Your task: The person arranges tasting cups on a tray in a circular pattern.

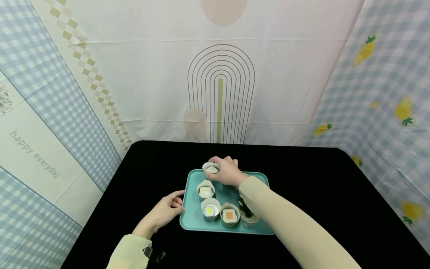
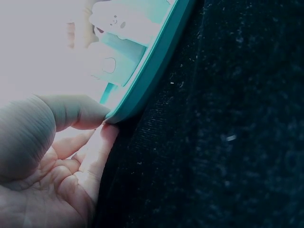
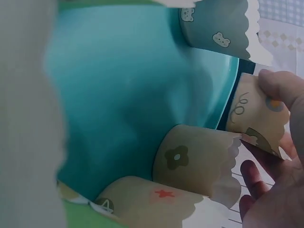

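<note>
On the black table lies a turquoise tray (image 1: 224, 193) with several scalloped paper cups on it. My left hand (image 1: 164, 212) pinches the tray's left rim (image 2: 159, 66) between thumb and fingers. At the tray's far edge, my right hand (image 1: 229, 172) holds one paper cup (image 1: 211, 170) between thumb and fingers; a pale piece shows inside it. That cup (image 3: 254, 107) appears tilted in the right wrist view. Nearer stand a cup with a pale block (image 1: 205, 192), one with a yellow-centred white block (image 1: 209, 211) and one with an orange-centred block (image 1: 230, 215).
Another cup (image 1: 249, 221) with something dark green stands at the tray's near right, partly behind the right sleeve (image 1: 279, 209). Bright glare washes out part of the left wrist view. A patterned curtain (image 1: 161, 82) hangs behind the table (image 1: 309, 172).
</note>
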### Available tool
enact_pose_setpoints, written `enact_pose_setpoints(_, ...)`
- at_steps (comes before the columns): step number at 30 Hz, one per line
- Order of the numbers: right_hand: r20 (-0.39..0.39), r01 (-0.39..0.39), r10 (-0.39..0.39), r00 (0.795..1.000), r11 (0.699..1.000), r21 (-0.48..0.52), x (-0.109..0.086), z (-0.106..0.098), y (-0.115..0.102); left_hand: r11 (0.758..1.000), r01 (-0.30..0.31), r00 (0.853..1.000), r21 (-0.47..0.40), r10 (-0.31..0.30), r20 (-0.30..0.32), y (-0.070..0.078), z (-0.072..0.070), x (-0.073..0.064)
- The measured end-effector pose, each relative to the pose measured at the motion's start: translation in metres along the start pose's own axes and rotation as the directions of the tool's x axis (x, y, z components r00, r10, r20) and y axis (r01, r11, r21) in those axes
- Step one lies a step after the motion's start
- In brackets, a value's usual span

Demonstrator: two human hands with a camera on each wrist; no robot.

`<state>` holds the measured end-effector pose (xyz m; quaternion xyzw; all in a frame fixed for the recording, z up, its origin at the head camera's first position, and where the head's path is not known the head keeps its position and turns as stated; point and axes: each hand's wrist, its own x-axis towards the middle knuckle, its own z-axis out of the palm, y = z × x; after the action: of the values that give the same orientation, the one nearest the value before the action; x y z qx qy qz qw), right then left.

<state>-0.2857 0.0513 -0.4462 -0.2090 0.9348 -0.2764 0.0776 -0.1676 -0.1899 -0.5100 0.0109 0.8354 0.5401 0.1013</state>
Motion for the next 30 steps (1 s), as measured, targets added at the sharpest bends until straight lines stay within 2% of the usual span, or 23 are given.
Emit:
enact_pose_setpoints(12,0.06,0.034,-0.026,0.998,0.991,-0.126,0.001,0.002,0.004,1.0,-0.01,1.0,0.007,0.01,-0.007,-0.002,0.003,-0.001)
enact_pose_setpoints(18,0.037,0.096,-0.091,0.995,0.979,-0.178,0.0,-0.002,0.006,1.0,-0.011,1.0,0.004,0.011,-0.008,-0.002,0.003,-0.001)
enact_pose_setpoints(30,0.05,0.152,-0.144,0.988,0.954,-0.257,-0.001,0.001,0.017,1.0,-0.003,1.0,0.003,0.003,-0.005,-0.001,0.002,0.0)
